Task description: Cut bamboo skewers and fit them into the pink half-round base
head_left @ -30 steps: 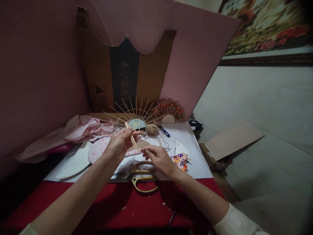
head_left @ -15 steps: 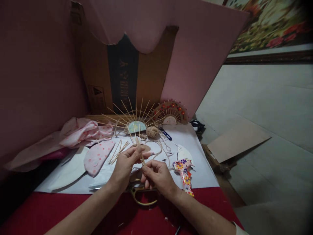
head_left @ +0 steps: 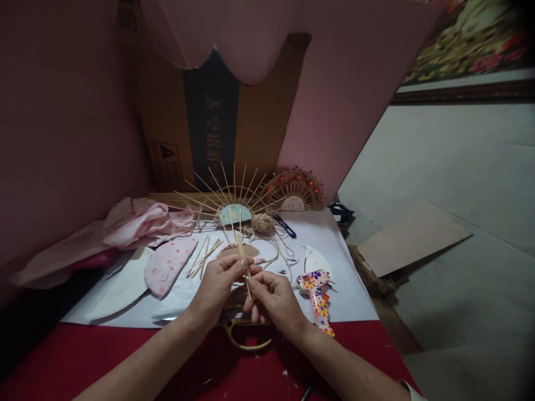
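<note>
A small bundle of thin wooden sticks [head_left: 239,245] is pinched between both hands over the front of the white sheet. My left hand [head_left: 221,284] grips it around its middle with thumb and fingers. Lower down, my right hand [head_left: 271,298] has its fingers closed on the bottom ends. Just beyond the hands lies a brown half-round piece [head_left: 240,252] with a couple of sticks standing out from its edge, partly hidden by my fingers. Beneath the hands, scissors [head_left: 249,346] show one brass-coloured handle loop. More loose sticks [head_left: 204,259] lie left of the hands.
A floral glue gun [head_left: 318,301] lies at right. Behind are a twine ball [head_left: 262,223], a blue cutter [head_left: 286,227], a sunray stick piece [head_left: 234,214] and a red-beaded fan [head_left: 293,203]. Dotted pink cloth [head_left: 144,223] and a padded half-circle [head_left: 170,267] lie left.
Both hands have moved slightly down and toward me with the stick bundle, uncovering more of the brown half-round piece. The camera view has shifted a little.
</note>
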`<state>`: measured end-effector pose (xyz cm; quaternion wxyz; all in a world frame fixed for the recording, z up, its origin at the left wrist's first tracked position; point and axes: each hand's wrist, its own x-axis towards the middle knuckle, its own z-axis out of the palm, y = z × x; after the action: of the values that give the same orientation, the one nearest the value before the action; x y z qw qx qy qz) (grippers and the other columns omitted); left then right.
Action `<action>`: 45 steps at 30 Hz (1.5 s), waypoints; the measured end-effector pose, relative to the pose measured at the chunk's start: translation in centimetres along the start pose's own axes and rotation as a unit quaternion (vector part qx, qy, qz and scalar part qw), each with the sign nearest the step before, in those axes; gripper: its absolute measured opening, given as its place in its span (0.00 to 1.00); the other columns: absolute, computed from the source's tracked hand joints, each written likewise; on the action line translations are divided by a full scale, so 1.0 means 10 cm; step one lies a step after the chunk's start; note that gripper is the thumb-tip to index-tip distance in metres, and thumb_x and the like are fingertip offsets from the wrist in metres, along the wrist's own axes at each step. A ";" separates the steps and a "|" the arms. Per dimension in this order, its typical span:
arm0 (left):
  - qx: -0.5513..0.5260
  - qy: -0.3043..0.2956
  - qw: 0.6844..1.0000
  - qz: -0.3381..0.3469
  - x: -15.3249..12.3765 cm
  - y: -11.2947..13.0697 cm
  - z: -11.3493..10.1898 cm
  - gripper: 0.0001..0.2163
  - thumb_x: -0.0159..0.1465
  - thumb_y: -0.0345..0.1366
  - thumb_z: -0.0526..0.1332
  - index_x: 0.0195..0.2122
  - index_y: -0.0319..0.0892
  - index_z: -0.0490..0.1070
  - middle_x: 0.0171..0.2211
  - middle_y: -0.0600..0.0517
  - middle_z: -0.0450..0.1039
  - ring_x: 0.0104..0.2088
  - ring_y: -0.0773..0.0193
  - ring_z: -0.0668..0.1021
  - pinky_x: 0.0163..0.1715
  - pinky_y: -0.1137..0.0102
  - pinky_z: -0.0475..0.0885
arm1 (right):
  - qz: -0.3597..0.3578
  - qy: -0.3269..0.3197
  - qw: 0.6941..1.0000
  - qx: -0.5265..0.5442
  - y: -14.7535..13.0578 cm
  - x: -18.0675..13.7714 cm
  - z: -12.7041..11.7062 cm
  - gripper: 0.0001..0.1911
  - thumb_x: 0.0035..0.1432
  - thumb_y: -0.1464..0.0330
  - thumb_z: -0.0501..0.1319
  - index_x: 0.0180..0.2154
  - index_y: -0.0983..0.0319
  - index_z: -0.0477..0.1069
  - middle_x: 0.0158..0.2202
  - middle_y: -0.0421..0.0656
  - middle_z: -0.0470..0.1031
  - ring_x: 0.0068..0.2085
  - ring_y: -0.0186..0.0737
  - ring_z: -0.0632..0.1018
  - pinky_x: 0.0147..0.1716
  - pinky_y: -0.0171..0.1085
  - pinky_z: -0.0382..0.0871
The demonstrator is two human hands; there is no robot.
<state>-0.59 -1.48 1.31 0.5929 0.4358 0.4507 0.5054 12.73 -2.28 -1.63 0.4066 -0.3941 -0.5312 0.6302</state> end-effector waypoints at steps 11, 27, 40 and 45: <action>-0.010 -0.020 1.000 -0.018 0.01 -0.03 -0.01 0.13 0.55 0.43 0.64 0.33 0.38 0.78 0.29 0.45 0.79 0.28 0.64 0.77 0.29 0.73 0.69 | -0.009 0.005 1.000 -0.008 0.00 -0.02 -0.03 0.18 0.55 0.56 0.59 0.25 0.65 0.68 0.18 0.39 0.72 0.14 0.27 0.68 0.13 0.26 0.56; 0.178 0.075 0.977 0.094 0.13 0.19 -0.23 0.11 0.56 0.40 0.61 0.23 0.40 0.75 0.23 0.47 0.76 0.24 0.63 0.74 0.27 0.71 0.65 | -0.074 0.132 0.984 -0.097 0.04 -0.06 -0.08 0.13 0.56 0.62 0.59 0.25 0.64 0.73 0.20 0.40 0.71 0.20 0.32 0.68 0.20 0.31 0.62; 0.707 0.212 0.675 0.022 0.38 0.20 -0.68 0.15 0.60 0.42 0.54 0.27 0.40 0.76 0.31 0.35 0.76 0.34 0.47 0.77 0.30 0.64 0.65 | -0.072 0.124 0.985 -0.099 0.03 -0.06 -0.04 0.15 0.56 0.60 0.59 0.25 0.64 0.72 0.20 0.40 0.72 0.18 0.31 0.69 0.18 0.31 0.61; 0.717 0.233 0.657 0.023 0.36 0.24 -0.72 0.14 0.61 0.38 0.51 0.32 0.41 0.76 0.33 0.36 0.76 0.36 0.47 0.77 0.30 0.64 0.65 | -0.070 0.119 0.986 -0.093 0.04 -0.07 -0.03 0.14 0.56 0.60 0.59 0.26 0.64 0.71 0.20 0.40 0.71 0.19 0.31 0.69 0.19 0.30 0.61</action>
<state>-7.82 2.81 1.78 -0.0398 0.6036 0.7865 0.1243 13.22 -2.87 -1.97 0.4716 -0.4639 -0.5617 0.4968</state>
